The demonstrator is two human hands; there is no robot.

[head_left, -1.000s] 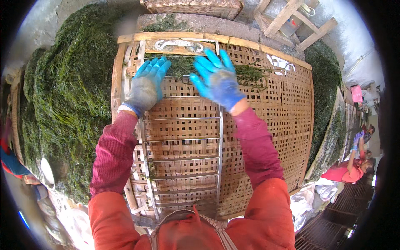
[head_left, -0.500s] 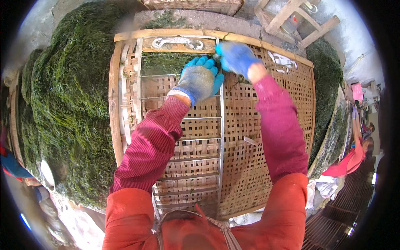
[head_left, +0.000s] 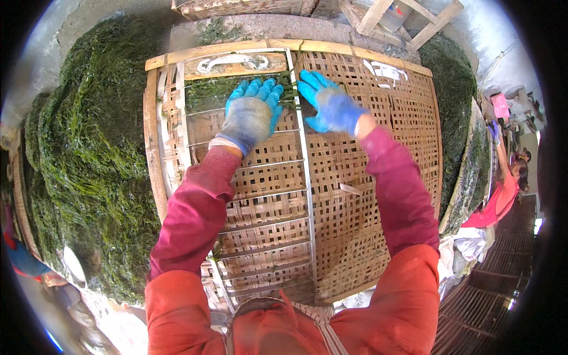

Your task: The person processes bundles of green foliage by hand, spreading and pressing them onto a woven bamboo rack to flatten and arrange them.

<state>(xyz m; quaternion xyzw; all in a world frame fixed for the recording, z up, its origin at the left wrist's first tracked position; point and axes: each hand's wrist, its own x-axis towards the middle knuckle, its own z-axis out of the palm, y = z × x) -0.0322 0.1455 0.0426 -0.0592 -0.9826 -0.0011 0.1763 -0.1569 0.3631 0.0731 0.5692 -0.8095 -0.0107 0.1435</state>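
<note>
My left hand, in a grey glove with turquoise fingers, is open, its fingers spread over a thin layer of dark green seaweed. That layer fills the far cell of a ladder-like metal frame, which lies on a woven bamboo mat. Just right of the frame's right rail, my right hand, gloved in blue and turquoise, holds nothing, with fingers apart near some seaweed strands. A wooden block with a curved white shape on top rests at the frame's far end.
A tall heap of wet seaweed stands at the left, and more seaweed lies along the right. A wooden stool is at the far right. Another person in red is off at the right edge.
My right hand has moved rightward and nearer, off the rail's far end, and its fingers are now spread. My left hand has shifted slightly left over the seaweed. The view has also shifted.
</note>
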